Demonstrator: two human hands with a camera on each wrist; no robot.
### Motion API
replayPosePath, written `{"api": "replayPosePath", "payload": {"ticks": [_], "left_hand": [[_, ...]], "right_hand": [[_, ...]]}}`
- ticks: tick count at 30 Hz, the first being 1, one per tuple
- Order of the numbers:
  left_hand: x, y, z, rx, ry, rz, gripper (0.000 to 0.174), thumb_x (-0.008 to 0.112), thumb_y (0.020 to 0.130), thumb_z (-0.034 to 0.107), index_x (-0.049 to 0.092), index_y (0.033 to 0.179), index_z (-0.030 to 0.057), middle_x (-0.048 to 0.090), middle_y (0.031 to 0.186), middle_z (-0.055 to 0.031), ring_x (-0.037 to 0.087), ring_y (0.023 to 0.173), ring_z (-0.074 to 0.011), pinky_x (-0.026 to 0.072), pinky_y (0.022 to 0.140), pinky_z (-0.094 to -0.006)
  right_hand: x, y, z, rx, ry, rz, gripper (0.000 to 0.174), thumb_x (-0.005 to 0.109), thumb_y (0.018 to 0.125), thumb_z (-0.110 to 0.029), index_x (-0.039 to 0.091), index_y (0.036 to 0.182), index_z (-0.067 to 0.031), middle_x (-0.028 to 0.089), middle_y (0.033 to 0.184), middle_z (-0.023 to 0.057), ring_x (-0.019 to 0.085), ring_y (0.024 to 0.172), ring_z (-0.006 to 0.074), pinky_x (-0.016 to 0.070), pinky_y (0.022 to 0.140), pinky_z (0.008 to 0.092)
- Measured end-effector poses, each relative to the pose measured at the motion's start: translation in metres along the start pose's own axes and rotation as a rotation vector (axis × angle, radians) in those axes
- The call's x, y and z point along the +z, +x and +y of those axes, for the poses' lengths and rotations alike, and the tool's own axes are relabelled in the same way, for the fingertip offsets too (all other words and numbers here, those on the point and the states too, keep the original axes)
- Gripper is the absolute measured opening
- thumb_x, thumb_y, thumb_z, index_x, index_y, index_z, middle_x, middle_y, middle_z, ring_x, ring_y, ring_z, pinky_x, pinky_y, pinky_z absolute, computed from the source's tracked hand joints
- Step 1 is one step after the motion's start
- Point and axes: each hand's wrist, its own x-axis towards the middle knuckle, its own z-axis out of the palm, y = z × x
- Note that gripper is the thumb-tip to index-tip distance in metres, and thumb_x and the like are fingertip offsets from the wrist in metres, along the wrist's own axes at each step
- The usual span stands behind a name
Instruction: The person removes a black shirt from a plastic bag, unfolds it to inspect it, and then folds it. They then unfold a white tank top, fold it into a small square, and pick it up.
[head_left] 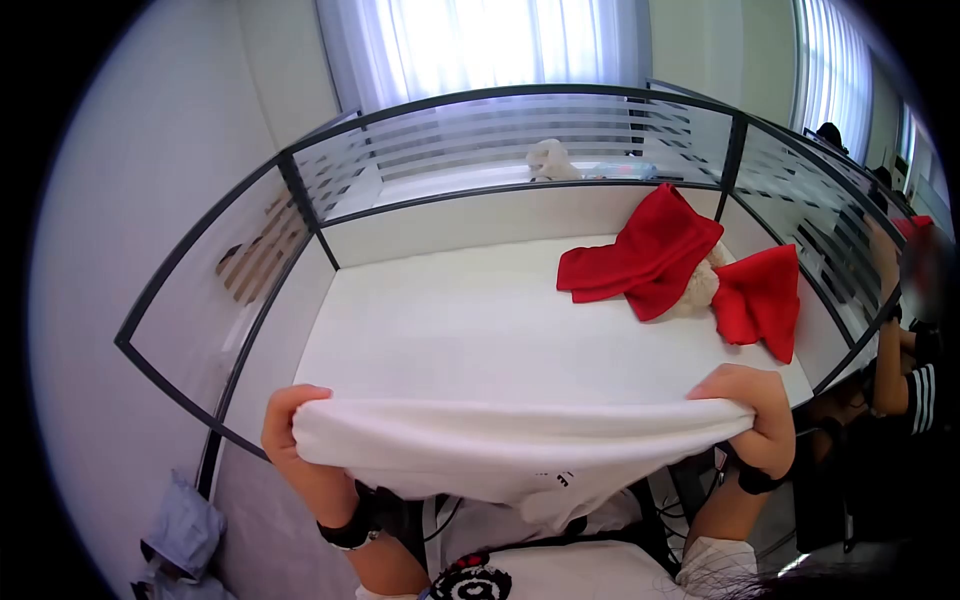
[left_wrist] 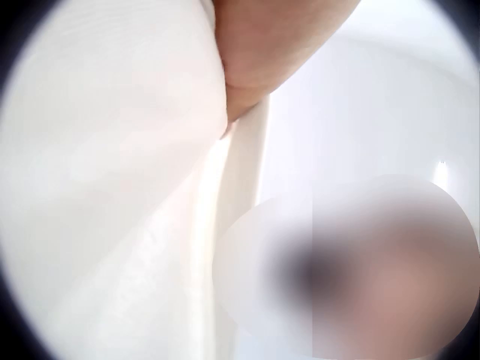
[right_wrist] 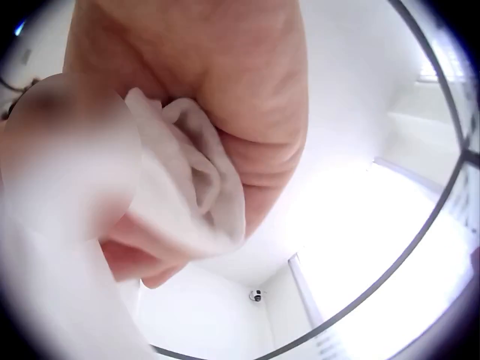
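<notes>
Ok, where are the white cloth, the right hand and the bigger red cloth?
White cloth point(head_left: 520, 435): head view, its middle.
Right hand point(head_left: 765, 412): head view, back of it.
Bigger red cloth point(head_left: 655, 250): head view, its middle.

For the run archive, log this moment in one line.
left hand: grips white printed cloth; right hand: grips its other end; cloth: stretched between hands; white surface, right side: red cloths, fuzzy beige item

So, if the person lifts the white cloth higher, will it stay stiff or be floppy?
The white cloth is probably floppy: its lower part sags in soft folds between the left hand and the right hand. It likely creases easily, as it bunches in the right grip. It looks thin, so I would guess it is light.
</notes>
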Motion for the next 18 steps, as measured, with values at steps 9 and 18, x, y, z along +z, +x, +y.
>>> {"api": "replayPosePath", "payload": {"ticks": [9,18], "left_hand": [[0.027,0.014,-0.059,-0.717,-0.646,-0.075,0.053,0.058,0.1,0.013,0.044,0.149,-0.002,0.054,0.144,-0.0146,0.055,0.129,-0.0233,0.043,0.11,-0.0356],[0.056,0.0,-0.039,-0.303,0.064,-0.64,0.017,0.062,0.096,0.006,0.067,0.112,0.0007,0.073,0.106,-0.0082,0.068,0.094,-0.0165,0.0516,0.089,-0.03]], "right_hand": [[0.034,0.031,0.081,0.21,-0.434,0.283,0.052,0.062,0.084,0.002,0.056,0.135,-0.0022,0.065,0.122,0.0183,0.064,0.112,0.0293,0.0507,0.094,0.0346],[0.051,0.016,0.099,0.273,-0.296,-0.426,0.049,0.069,0.09,-0.014,0.056,0.136,-0.0022,0.068,0.121,0.016,0.065,0.107,0.033,0.0524,0.093,0.0397]]}}
